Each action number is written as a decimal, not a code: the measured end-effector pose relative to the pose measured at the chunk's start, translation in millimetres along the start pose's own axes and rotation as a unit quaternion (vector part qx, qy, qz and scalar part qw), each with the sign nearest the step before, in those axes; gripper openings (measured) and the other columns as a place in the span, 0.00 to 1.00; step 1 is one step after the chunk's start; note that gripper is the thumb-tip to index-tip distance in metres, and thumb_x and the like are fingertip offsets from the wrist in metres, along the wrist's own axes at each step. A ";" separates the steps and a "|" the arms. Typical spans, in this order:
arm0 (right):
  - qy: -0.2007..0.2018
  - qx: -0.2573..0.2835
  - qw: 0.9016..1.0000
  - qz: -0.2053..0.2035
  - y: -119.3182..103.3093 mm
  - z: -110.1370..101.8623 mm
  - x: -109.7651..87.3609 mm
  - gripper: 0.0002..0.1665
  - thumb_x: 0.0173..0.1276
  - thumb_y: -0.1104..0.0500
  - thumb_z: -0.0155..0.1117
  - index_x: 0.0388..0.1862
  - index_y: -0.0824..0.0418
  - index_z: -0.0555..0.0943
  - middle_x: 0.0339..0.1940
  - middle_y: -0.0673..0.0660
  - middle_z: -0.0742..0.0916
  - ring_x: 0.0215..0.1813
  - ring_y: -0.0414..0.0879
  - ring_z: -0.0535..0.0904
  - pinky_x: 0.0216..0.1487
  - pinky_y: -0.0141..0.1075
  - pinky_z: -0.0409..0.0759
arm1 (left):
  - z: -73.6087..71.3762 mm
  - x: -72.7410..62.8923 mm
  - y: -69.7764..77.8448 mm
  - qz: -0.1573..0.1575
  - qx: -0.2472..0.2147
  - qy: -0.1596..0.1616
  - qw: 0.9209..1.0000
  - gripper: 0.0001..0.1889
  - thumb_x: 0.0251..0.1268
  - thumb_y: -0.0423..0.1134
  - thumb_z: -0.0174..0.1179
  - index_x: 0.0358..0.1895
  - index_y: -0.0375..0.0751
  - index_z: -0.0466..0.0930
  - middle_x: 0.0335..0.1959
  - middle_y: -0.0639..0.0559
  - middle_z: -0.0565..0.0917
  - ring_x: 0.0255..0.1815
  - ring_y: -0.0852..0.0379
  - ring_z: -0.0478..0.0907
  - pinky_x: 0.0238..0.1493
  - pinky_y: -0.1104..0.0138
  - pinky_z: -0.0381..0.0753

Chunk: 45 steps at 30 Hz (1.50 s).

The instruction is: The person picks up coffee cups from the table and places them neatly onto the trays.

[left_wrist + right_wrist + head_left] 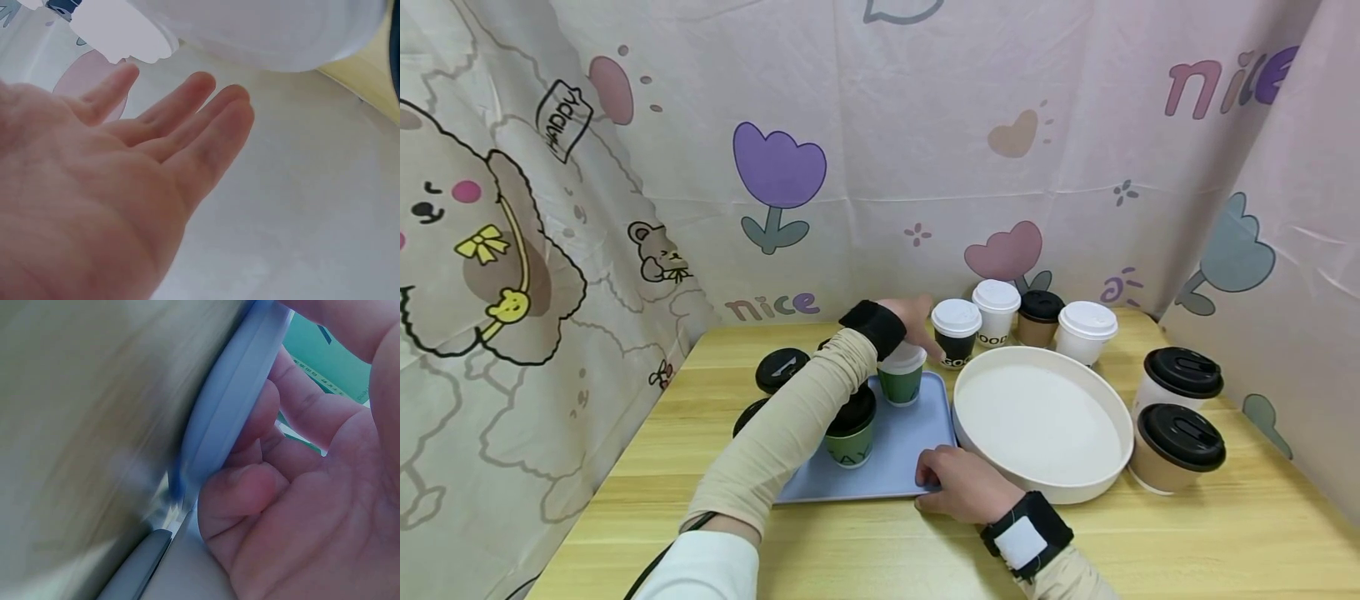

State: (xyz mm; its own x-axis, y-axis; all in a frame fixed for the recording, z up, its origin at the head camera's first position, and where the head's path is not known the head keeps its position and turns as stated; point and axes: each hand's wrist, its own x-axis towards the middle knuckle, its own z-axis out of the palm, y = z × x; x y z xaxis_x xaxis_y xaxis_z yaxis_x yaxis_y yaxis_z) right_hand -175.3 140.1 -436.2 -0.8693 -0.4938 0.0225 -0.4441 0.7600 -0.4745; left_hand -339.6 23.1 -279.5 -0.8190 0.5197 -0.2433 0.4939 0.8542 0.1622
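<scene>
My left hand (pixel 910 319) reaches over the far side of the blue tray (pixel 898 467), just behind a green cup with a white lid (pixel 901 385). In the left wrist view its fingers (pixel 209 147) are extended and apart, close to white shapes. One fingertip is near a black cup with a white lid (pixel 956 342). At the tray's front right corner, my right hand (pixel 966 483) grips the rim with curled fingers; the right wrist view shows them against the tray's blue edge (pixel 231 400). A green cup with a black lid (pixel 850 450) stands on the tray, partly behind my left sleeve.
Right of the tray sits a round white tray (pixel 1045 417). Behind it stand several lidded cups, including a white cup (pixel 1084 342) and a brown one (pixel 1037 329). Two black-lidded cups (pixel 1172 462) stand at the right. More black lids (pixel 781 369) show left of my sleeve.
</scene>
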 end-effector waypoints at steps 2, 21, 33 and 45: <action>-0.001 0.000 1.000 0.002 -0.2 0.0 0.1 0.14 0.60 0.53 0.80 0.34 0.53 0.81 0.28 0.44 0.77 0.31 0.37 0.71 0.36 0.34 0.72 | -0.9 2.5 2.3 0.007 -0.005 0.008 1.000 0.48 0.61 0.59 0.72 0.75 0.35 0.61 0.71 0.41 0.73 0.69 0.46 0.73 0.68 0.57 0.73; 0.007 0.004 1.000 -0.008 0.3 -1.1 -1.2 0.14 0.59 0.54 0.81 0.34 0.54 0.81 0.28 0.44 0.77 0.31 0.37 0.71 0.35 0.34 0.72 | -6.7 32.3 16.4 -0.030 -0.034 0.000 0.999 0.50 0.59 0.59 0.73 0.79 0.46 0.58 0.70 0.49 0.75 0.67 0.52 0.73 0.67 0.59 0.72; 0.018 0.002 1.000 -0.018 0.7 0.7 -0.9 0.14 0.59 0.55 0.81 0.33 0.53 0.81 0.29 0.44 0.78 0.32 0.36 0.72 0.37 0.34 0.74 | -5.8 29.4 27.5 0.011 -0.017 0.020 1.000 0.44 0.62 0.54 0.72 0.78 0.44 0.63 0.72 0.48 0.74 0.69 0.50 0.72 0.68 0.59 0.70; 0.019 0.001 1.000 -0.020 -0.2 0.0 -2.3 0.14 0.59 0.55 0.81 0.33 0.53 0.80 0.29 0.43 0.78 0.32 0.35 0.72 0.37 0.33 0.75 | -1.5 33.4 36.5 0.029 -0.001 0.006 1.000 0.43 0.62 0.52 0.74 0.79 0.50 0.65 0.69 0.50 0.77 0.67 0.51 0.73 0.68 0.60 0.69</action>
State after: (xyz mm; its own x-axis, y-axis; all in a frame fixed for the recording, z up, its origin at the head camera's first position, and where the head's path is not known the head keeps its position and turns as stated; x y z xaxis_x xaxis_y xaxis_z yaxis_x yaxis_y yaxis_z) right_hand -173.1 141.1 -436.2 -0.8584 -0.5075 0.0744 -0.4780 0.7389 -0.4749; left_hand -349.4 71.7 -280.2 -0.7926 0.5675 -0.2229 0.5396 0.8231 0.1767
